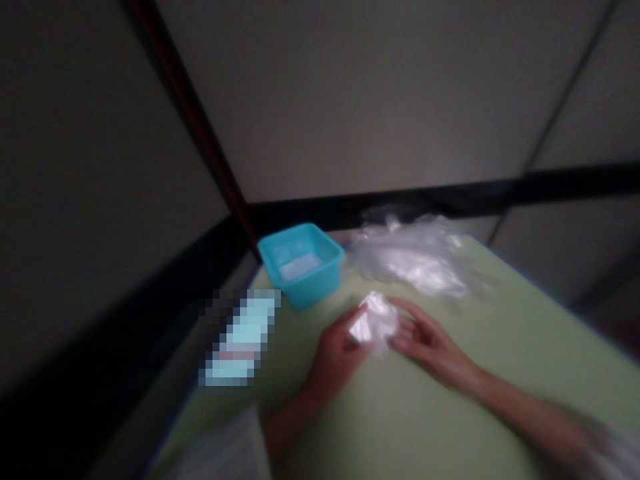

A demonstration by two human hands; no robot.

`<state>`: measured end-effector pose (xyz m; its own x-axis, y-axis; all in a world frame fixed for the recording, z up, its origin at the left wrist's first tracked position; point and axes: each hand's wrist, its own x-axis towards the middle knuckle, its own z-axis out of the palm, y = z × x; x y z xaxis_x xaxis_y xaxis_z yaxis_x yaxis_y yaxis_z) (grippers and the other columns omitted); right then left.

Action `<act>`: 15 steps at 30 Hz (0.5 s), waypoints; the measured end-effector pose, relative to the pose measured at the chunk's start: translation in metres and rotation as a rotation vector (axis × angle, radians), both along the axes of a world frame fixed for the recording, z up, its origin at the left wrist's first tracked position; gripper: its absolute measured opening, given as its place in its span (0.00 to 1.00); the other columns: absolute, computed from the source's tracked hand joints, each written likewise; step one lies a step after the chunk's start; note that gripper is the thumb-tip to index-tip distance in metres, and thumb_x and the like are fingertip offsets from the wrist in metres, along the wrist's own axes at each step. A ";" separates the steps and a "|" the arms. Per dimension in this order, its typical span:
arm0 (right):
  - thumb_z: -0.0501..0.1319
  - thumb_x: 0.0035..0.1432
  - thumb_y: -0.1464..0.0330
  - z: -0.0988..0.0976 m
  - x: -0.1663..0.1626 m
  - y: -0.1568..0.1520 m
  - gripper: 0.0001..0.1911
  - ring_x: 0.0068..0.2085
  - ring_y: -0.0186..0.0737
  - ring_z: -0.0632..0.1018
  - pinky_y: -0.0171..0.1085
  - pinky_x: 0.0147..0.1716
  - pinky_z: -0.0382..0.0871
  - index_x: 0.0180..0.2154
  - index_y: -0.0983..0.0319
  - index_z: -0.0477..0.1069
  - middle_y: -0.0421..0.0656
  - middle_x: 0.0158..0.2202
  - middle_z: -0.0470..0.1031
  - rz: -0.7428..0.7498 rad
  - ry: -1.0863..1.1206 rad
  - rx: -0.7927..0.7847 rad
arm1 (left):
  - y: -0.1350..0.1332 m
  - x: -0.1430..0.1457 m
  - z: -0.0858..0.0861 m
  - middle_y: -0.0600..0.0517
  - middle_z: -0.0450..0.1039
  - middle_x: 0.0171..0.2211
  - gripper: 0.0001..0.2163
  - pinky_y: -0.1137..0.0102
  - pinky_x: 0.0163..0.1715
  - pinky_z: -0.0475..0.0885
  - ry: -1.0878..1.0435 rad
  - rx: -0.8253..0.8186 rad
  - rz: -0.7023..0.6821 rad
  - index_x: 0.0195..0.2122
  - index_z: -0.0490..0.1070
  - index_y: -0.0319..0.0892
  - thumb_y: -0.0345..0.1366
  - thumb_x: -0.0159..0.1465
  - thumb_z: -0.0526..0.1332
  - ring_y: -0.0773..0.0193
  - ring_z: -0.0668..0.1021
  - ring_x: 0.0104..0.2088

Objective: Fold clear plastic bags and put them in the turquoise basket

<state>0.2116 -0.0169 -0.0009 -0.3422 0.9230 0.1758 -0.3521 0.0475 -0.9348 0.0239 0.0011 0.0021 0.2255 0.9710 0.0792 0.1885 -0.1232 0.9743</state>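
Observation:
Between my two hands is a small, shiny, clear plastic bag (pixel 376 323), crumpled and held just above the green tabletop. My left hand (pixel 336 350) grips its left side, with fingers closed on the film. On the other side, my right hand (pixel 425 337) has its fingers curled against the bag's right edge. Blur hides the exact fingertip contact and whether anything is inside the bag. Beyond them lies a loose pile of clear plastic bags (pixel 415 257). A turquoise plastic basket (pixel 313 287) stands to the left of the pile, with something whitish and flat in it.
The green table (pixel 400 427) narrows toward a pale wall (pixel 370 100) with a dark band along its base. At the table's left edge lies a pale, pixelated flat item (pixel 245 340). A dark red-brown post (pixel 195 127) rises behind the basket.

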 end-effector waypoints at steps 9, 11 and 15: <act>0.67 0.51 0.60 0.007 0.000 -0.006 0.25 0.30 0.33 0.73 0.32 0.32 0.68 0.51 0.59 0.72 0.37 0.27 0.73 -0.045 -0.226 -0.025 | -0.005 0.001 0.003 0.56 0.69 0.24 0.31 0.77 0.20 0.63 -0.024 -0.004 0.001 0.59 0.65 0.42 0.32 0.51 0.65 0.72 0.64 0.21; 0.68 0.50 0.59 0.008 -0.001 -0.006 0.24 0.29 0.33 0.72 0.32 0.30 0.67 0.49 0.60 0.74 0.36 0.24 0.71 -0.128 -0.253 -0.030 | -0.007 0.002 0.004 0.58 0.67 0.22 0.32 0.76 0.21 0.65 -0.020 -0.008 -0.009 0.60 0.63 0.41 0.32 0.51 0.65 0.71 0.65 0.21; 0.70 0.46 0.58 0.009 -0.001 -0.004 0.24 0.23 0.30 0.67 0.30 0.23 0.62 0.44 0.62 0.76 0.36 0.22 0.69 -0.256 -0.246 -0.049 | -0.007 0.003 0.008 0.58 0.67 0.22 0.34 0.75 0.26 0.68 -0.038 -0.011 -0.018 0.61 0.60 0.41 0.31 0.51 0.65 0.69 0.70 0.24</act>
<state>0.2108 -0.0211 0.0083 -0.1252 0.9897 0.0697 -0.0984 0.0576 -0.9935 0.0266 -0.0058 0.0101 0.2399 0.9678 0.0769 0.1494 -0.1151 0.9820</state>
